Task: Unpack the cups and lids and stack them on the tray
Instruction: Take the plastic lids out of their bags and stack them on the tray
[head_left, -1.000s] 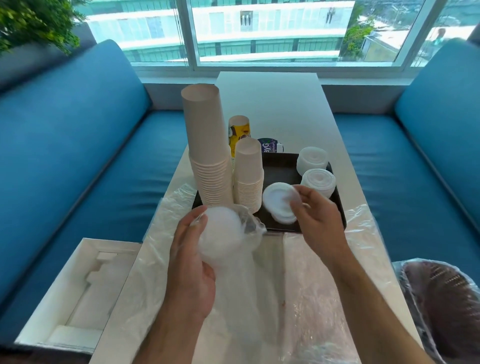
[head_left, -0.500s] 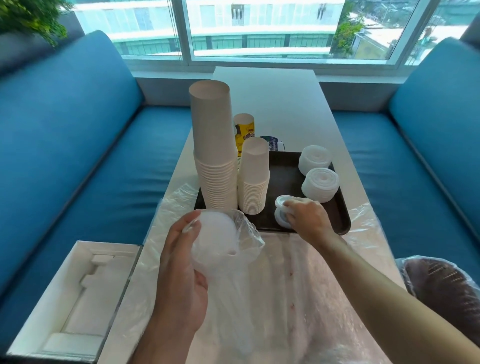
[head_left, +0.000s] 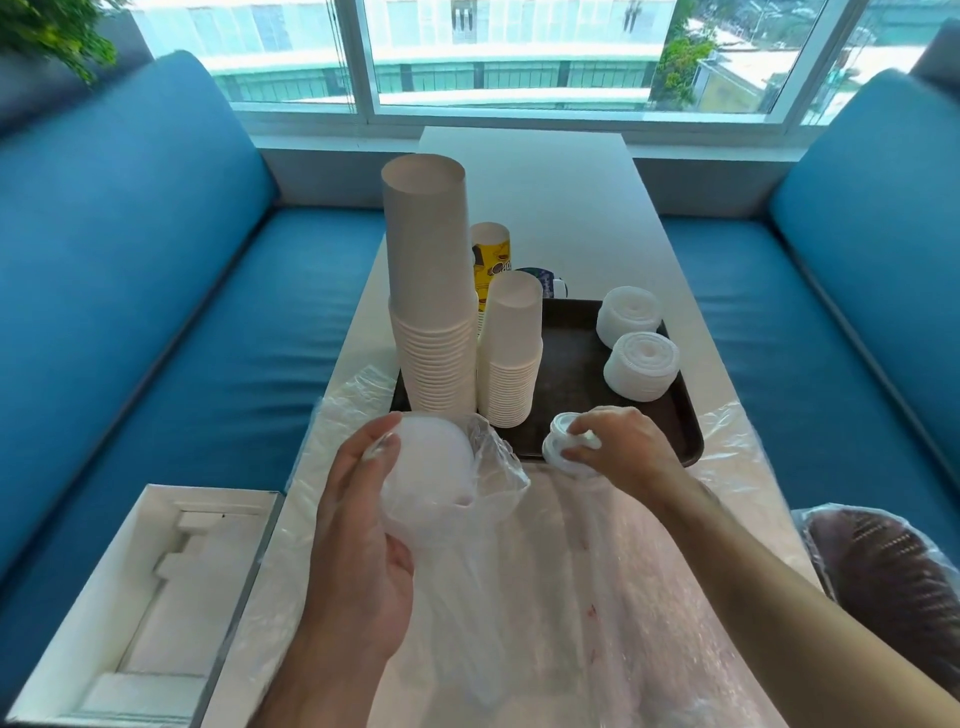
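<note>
A dark tray (head_left: 576, 364) on the white table carries a tall stack of paper cups (head_left: 431, 291), a shorter cup stack (head_left: 511, 353) and two stacks of white lids (head_left: 628, 317) (head_left: 642, 366). My left hand (head_left: 358, 525) grips a clear plastic bag of white lids (head_left: 431, 473) just in front of the tray. My right hand (head_left: 623, 449) holds a small pile of lids (head_left: 558, 447) at the tray's near edge, fingers curled over it.
Crinkled clear plastic wrap (head_left: 597, 597) covers the near table. A printed yellow cup (head_left: 491, 260) stands behind the stacks. An open white box (head_left: 140, 608) lies on the blue bench at left, a lined bin (head_left: 888, 577) at right.
My right hand carried the lids from above the tray's middle down to its near edge and set them low there. My left hand and the bag stayed nearly still.
</note>
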